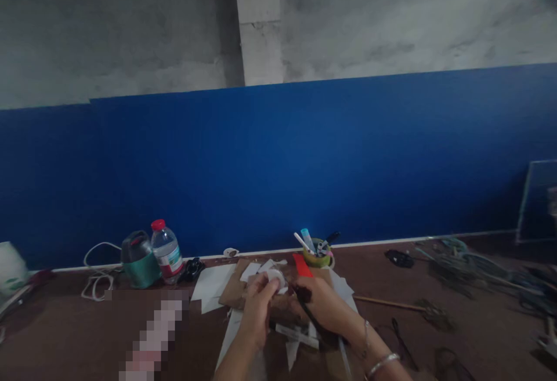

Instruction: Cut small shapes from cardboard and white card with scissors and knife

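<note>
Standing at the left of the worktop (204,343), a red-capped bottle (167,255) is leaving the hands room, being well apart from them. White paper (214,283) is lying to its right, beside brown cardboard (230,295). Near the middle, the left hand (260,297) is grasping a white round piece (277,278), perhaps a roll of tape, its thumb pressing the near side. Holding it firmly without squeezing would probably be serving best, so that it is not tilting or slipping. Just right of it, the right hand (325,304) is reaching over a brown bundle (284,307); dark blur is hiding its fingers, so whether they are gripping anything cannot be told. Bracing that wrist low would likely be steadying the work. Beyond it, an orange-red piece (301,265) and a pen cup (314,261) are sitting close; elbow room is mattering there.
</note>
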Motion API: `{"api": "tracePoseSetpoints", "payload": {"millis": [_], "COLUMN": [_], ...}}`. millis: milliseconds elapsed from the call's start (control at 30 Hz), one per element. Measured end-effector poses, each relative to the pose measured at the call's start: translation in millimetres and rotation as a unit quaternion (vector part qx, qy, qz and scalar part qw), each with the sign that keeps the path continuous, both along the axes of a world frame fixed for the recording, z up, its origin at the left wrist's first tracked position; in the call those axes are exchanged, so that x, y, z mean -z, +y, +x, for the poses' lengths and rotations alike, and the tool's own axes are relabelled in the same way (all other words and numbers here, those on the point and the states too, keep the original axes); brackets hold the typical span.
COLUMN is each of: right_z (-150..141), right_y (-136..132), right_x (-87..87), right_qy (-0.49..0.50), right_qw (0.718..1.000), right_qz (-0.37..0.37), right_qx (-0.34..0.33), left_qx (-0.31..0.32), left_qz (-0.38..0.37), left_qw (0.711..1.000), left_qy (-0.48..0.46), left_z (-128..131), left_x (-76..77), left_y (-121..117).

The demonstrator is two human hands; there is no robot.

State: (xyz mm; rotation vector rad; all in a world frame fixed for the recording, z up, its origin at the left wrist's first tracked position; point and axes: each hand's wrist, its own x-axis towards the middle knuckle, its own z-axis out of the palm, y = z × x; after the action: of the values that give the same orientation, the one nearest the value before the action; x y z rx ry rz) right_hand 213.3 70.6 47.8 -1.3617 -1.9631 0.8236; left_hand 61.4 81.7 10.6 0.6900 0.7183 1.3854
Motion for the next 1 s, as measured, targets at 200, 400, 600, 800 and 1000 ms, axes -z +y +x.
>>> {"api": "tracePoseSetpoints", "payload": {"millis": [200,400,600,800,1000], "right_z": [6,12,14,14,15], "right_y": [1,0,-1,-3,-1], "right_x": [-2.3,-6.4,-8.4,-12.2,-9.9], "right_qy": [-0.035,-0.1,-0.113,-0.12,-0.125], "right_qw": [0.999,0.995,0.993,0.992,0.992], "right_qz": [0.015,0.013,0.027,0.02,0.021], "right_qx": [-0.027,-0.014,-0.022,-0.019,-0.007], "left_qx": [-0.019,-0.017,0.003,0.011,0.003], "left_qz": [0.018,0.038,0.058,0.044,0.043], "left_qw": [0.997,0.987,0.984,0.987,0.986], "left_qy": [0.078,0.153,0.168,0.153,0.161], "left_z": [-7,-12,-12,-15,-14], "left_x": [5.7,3.4,-2.7,1.6,-0.8], "left_y": [5,7,3,5,3]}}
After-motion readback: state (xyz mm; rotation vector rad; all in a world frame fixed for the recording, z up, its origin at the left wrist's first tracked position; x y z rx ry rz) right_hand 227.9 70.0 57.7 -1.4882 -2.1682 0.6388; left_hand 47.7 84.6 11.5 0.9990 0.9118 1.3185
